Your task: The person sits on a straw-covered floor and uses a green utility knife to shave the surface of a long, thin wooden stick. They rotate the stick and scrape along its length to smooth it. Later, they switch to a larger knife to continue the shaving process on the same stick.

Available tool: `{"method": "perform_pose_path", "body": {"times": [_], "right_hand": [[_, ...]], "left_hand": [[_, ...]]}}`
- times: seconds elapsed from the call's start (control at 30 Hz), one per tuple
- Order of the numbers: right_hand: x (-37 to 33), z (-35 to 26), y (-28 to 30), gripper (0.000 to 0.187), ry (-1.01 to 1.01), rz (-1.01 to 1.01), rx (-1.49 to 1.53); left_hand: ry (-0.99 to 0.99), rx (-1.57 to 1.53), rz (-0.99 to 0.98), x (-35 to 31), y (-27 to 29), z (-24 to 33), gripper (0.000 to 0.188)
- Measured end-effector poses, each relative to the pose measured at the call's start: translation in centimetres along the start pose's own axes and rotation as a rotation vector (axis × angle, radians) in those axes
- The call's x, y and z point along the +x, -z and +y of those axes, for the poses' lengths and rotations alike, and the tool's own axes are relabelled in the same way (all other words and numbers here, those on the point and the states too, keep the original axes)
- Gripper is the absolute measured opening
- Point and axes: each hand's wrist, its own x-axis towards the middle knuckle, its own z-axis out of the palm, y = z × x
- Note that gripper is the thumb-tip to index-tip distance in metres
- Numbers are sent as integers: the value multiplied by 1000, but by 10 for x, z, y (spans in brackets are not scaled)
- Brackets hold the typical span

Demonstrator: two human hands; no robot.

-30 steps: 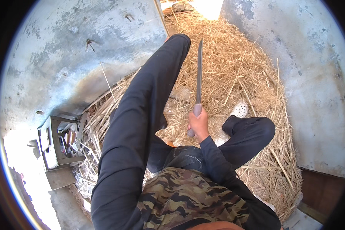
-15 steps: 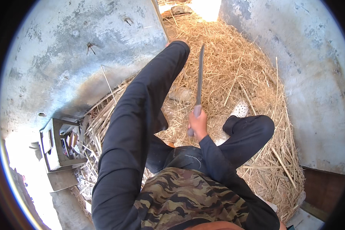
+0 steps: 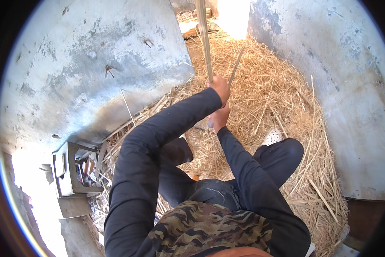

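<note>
A long strip (image 3: 205,45), pointed toward twelve o'clock, is gripped by the left hand (image 3: 220,89); a knife (image 3: 236,66), its blade toward one, by the right hand (image 3: 220,115). A lining-up step is inferred; next, the left hand should be kept clear of the blade.
</note>
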Motion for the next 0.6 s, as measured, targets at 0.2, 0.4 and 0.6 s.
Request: {"method": "perform_pose_path", "body": {"times": [0.2, 0.4, 0.6], "right_hand": [[22, 23, 19, 30, 314, -43, -91], [15, 11, 22, 32, -11, -112, -287], [2, -1, 18, 20, -136, -178, -302]], "left_hand": [[-118, -234, 758, -52, 60, 15, 19], [366, -973, 1562, -109, 86, -11, 36], [88, -1883, 997, -86, 63, -55, 48]]}}
